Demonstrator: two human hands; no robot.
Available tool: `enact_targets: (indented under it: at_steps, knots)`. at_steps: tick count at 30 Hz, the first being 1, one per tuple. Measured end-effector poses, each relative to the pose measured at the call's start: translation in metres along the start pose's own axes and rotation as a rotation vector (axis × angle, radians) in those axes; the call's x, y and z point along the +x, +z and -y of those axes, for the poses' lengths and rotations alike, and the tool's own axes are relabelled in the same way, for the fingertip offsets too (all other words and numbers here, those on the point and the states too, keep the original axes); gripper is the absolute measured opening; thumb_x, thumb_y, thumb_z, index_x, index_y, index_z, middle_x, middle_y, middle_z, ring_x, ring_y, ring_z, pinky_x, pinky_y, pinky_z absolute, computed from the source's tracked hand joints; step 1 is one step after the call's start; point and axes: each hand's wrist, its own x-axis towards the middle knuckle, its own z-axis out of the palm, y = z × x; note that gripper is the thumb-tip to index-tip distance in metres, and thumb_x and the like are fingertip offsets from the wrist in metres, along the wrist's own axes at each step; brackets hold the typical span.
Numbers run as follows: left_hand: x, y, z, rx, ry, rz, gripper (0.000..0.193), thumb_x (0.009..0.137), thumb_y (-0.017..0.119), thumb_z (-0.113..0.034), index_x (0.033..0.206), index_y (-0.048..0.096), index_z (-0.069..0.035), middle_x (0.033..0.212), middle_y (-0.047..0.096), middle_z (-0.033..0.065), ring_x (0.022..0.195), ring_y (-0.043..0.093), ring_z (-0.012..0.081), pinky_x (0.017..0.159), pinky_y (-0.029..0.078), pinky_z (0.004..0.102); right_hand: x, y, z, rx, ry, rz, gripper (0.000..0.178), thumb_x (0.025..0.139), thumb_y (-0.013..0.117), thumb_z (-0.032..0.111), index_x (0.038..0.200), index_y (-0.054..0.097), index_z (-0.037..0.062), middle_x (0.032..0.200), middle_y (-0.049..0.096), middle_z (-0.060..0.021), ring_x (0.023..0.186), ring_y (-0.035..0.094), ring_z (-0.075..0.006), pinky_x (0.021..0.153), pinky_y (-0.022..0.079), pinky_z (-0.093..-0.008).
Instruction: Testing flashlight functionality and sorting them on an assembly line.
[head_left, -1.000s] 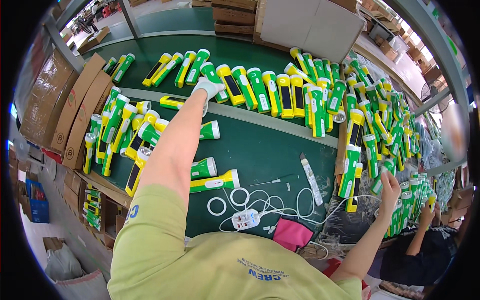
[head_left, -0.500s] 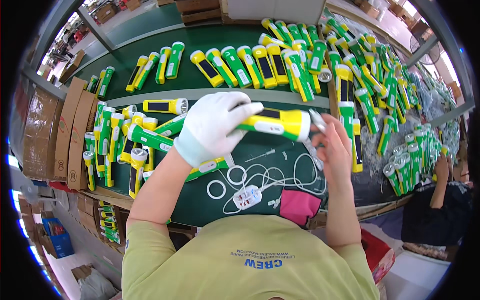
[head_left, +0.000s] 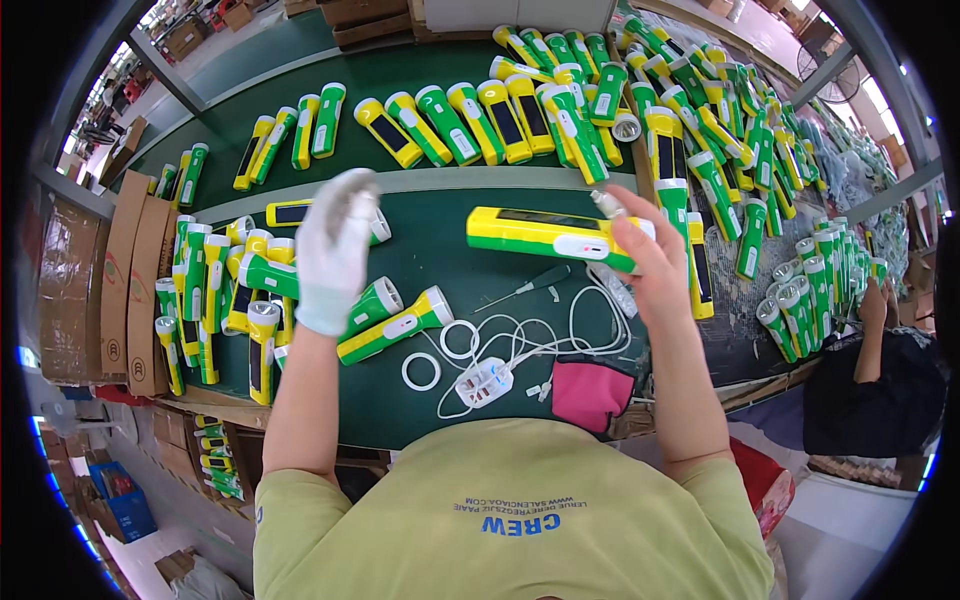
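A yellow and green flashlight (head_left: 550,232) with a dark solar panel and a white switch plate is raised above the green table. My bare right hand (head_left: 648,250) grips its right end. A small white piece with a metallic look (head_left: 608,204) sticks out at the same fingers; its kind is unclear. My left hand (head_left: 338,245), in a white glove with greyish fingertips, is apart from the flashlight, fingers upward and loosely bent, with nothing plainly in them. Beneath and beside it lie more flashlights, one green and yellow (head_left: 396,326) with its head toward the middle.
A screwdriver (head_left: 525,287), a white charging hub (head_left: 484,383) with tangled cables, two white rings (head_left: 421,372) and a pink cloth (head_left: 592,396) lie near me. Rows of flashlights (head_left: 500,120) stand beyond. Piles fill the right table. Another person's arm (head_left: 872,330) is far right.
My left hand has let go of the flashlight and moved left. The right hand now grips the flashlight's right end. The view has shifted slightly.
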Motion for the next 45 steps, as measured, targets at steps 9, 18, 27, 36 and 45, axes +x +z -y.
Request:
enact_targets:
  at_steps: [9,18,27,36,45]
  knots:
    - [-0.024,0.09,-0.032,0.289,0.442,0.388,0.046,0.081,0.071,-0.024,0.119,0.053,-0.007,0.093,0.063,0.01,0.082,0.063,0.0235,0.072,0.05,0.0371,-0.026,0.02,0.008,-0.042,-0.094,0.091,0.04,0.092,0.062,0.014,0.127,0.054,-0.0058,0.102,0.065,-0.0058,0.091,0.058,-0.0071,0.078,0.048,-0.0221]
    - [-0.037,0.087,0.006,-1.071,-0.834,0.332,0.042,0.098,0.049,-0.044,0.118,0.052,-0.008,0.085,0.062,0.005,0.069,0.061,0.0128,0.062,0.052,0.0263,-0.095,0.0,-0.008,-0.268,0.329,1.268,0.017,0.09,0.067,0.019,0.1,0.07,0.0047,0.092,0.069,-0.0065,0.089,0.064,-0.0119,0.077,0.051,-0.0271]
    - [-0.047,0.094,-0.004,-1.025,-0.834,0.316,0.037,0.097,0.052,-0.044,0.109,0.053,-0.008,0.087,0.062,0.0064,0.071,0.061,0.0161,0.065,0.052,0.0308,-0.04,0.035,0.003,-0.539,-0.378,0.452,0.013,0.088,0.062,0.003,0.1,0.065,0.0017,0.087,0.064,-0.0094,0.073,0.062,-0.0187,0.062,0.048,-0.0288]
    - [-0.044,0.108,-0.002,-0.617,-0.403,0.317,0.04,0.095,0.056,-0.036,0.114,0.051,-0.002,0.094,0.06,0.0075,0.083,0.057,0.0119,0.077,0.048,0.0302,-0.031,0.06,-0.01,-1.007,-0.875,0.368,0.01,0.079,0.066,0.003,0.088,0.064,0.0058,0.07,0.054,-0.0082,0.065,0.059,-0.0265,0.056,0.048,-0.0368]
    - [-0.031,0.092,-0.035,-0.903,-0.353,0.361,0.034,0.096,0.051,-0.033,0.114,0.048,-0.005,0.091,0.058,0.0076,0.073,0.058,0.0134,0.067,0.05,0.0303,-0.085,0.049,-0.053,-0.827,-0.649,0.671,0.01,0.077,0.069,0.003,0.084,0.071,0.0101,0.072,0.06,-0.006,0.062,0.06,-0.0239,0.052,0.047,-0.0352]
